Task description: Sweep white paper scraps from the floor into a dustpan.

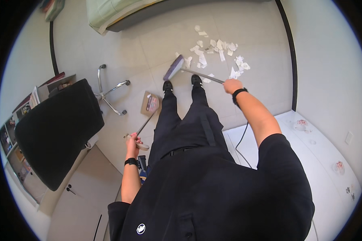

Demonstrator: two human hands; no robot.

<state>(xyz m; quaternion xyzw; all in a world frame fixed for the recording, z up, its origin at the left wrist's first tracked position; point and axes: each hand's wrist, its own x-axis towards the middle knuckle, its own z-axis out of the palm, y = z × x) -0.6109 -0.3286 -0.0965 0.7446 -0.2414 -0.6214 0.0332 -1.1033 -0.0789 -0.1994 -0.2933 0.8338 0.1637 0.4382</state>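
My right hand [231,86] grips the grey handle of a broom [174,68]. The broom's purple and white head is tilted on the floor, just ahead of my shoes. Beside and beyond it lie many torn paper scraps [219,45], spread over the tiles. In my left hand [133,145] is the T-shaped grip of a long-handled dustpan [150,104]. Its pan rests on the floor at the left of my left leg, with a pinkish item and a white bit visible in it. The pan's edge near my leg is partly hidden.
A black-backed swivel chair [60,135] with chrome feet [116,87] stands at left, in front of shelves [24,111]. Ahead is a bed [123,13] with a pale green cover. A white cabinet [289,141] with flower prints is at right, along the wall [322,75].
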